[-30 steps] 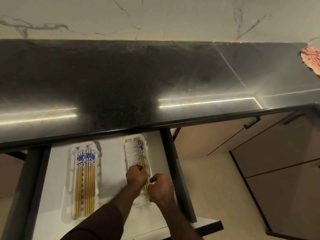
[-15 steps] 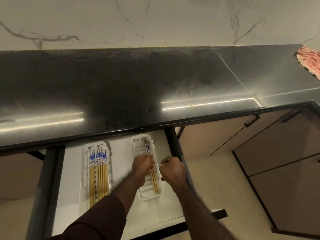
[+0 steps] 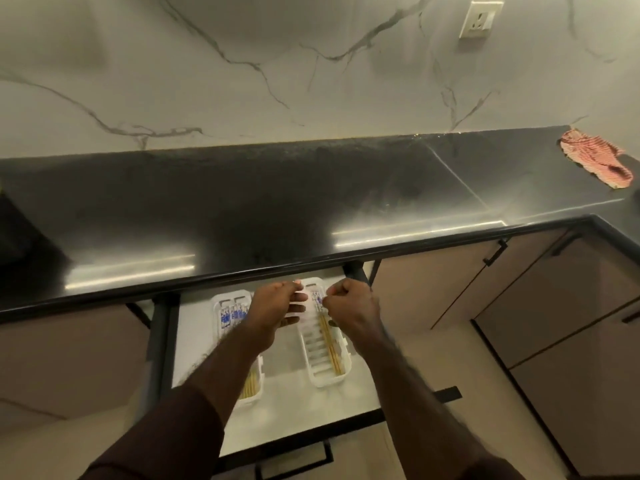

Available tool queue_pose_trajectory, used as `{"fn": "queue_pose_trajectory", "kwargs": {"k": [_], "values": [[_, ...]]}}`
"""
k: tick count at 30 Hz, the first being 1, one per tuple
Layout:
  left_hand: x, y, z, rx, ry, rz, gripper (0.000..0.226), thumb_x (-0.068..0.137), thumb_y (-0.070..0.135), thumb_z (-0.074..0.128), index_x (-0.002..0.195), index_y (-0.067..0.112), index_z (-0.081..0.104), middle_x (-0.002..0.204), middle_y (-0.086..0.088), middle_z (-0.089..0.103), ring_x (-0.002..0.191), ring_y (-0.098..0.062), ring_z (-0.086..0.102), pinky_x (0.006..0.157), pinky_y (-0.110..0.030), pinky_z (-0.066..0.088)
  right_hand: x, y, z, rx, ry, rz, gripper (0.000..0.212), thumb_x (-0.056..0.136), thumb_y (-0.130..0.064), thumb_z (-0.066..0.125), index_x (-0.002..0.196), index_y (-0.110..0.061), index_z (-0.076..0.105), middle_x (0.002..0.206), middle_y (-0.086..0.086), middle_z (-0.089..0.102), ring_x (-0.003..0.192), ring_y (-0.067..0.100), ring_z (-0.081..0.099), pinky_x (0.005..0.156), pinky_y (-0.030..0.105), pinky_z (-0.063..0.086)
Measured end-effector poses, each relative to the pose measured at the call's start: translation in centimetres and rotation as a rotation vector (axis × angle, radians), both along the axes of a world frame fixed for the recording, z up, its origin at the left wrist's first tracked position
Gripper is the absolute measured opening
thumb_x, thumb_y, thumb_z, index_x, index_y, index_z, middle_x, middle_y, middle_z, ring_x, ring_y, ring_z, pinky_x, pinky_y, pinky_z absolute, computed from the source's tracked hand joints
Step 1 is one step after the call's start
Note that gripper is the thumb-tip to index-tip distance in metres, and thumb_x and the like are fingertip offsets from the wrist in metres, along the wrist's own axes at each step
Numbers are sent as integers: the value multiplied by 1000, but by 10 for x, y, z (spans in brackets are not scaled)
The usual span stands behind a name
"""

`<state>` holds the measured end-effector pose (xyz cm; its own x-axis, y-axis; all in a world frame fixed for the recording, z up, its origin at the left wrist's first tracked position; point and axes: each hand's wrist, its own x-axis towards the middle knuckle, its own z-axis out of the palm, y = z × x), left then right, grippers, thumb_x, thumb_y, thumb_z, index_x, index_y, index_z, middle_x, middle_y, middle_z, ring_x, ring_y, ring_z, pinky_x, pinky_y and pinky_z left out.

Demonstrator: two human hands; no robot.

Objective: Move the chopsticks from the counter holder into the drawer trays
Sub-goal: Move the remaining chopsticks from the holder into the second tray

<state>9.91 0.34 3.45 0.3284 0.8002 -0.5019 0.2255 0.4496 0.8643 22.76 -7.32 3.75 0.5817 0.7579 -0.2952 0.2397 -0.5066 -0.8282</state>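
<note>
The drawer [image 3: 294, 396] under the black counter [image 3: 277, 202] stands pulled out, with two white trays side by side in it. My left forearm partly covers the left tray [image 3: 217, 317], which holds several blue-topped chopsticks [image 3: 230, 313]. A pair of chopsticks [image 3: 330, 348] lies along the right side of the right tray [image 3: 323, 379]. My left hand [image 3: 277, 310] hovers over the gap between the trays, fingers stretched toward the right tray's far end and holding nothing. My right hand [image 3: 349, 306] hovers over that tray's far right corner, fingers curled, nothing visibly in it. No counter holder is in view.
A red-and-white striped cloth [image 3: 595, 161] lies at the counter's far right. On the marble wall above is a socket [image 3: 479, 19]. Closed cabinet doors with black handles [image 3: 495, 251] are to the right of the drawer. A dark shape [image 3: 14, 223] sits at the counter's left edge.
My left hand let go of the pair in the right tray. Both hands rose toward the tray's far end and spread apart. The view tilted up, showing more wall.
</note>
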Motion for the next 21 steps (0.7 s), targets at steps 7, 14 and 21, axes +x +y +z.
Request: {"fn": "queue_pose_trajectory", "kwargs": {"k": [7, 14, 21], "values": [[-81, -41, 36, 78, 12, 198, 25, 97, 29, 55, 107, 9, 66, 100, -10, 71, 95, -28, 68, 86, -40, 56, -70, -25, 26, 127, -54, 53, 5, 86, -17, 65, 88, -18, 69, 88, -2, 70, 82, 19, 69, 78, 41, 63], [-167, -70, 77, 131, -22, 317, 20, 97, 25, 57, 96, 8, 67, 99, -14, 71, 87, -24, 65, 80, -38, 55, -152, -25, 43, 148, -33, 158, 1, 86, -23, 66, 86, -22, 66, 86, -3, 70, 81, 17, 68, 77, 39, 63], [-285, -62, 107, 230, -87, 464, 22, 95, 22, 60, 98, 2, 69, 89, -11, 70, 78, -21, 62, 71, -34, 52, -264, -2, 72, 259, -42, 271, 6, 85, -27, 66, 79, -25, 66, 79, -2, 69, 78, 15, 68, 74, 41, 63]]}}
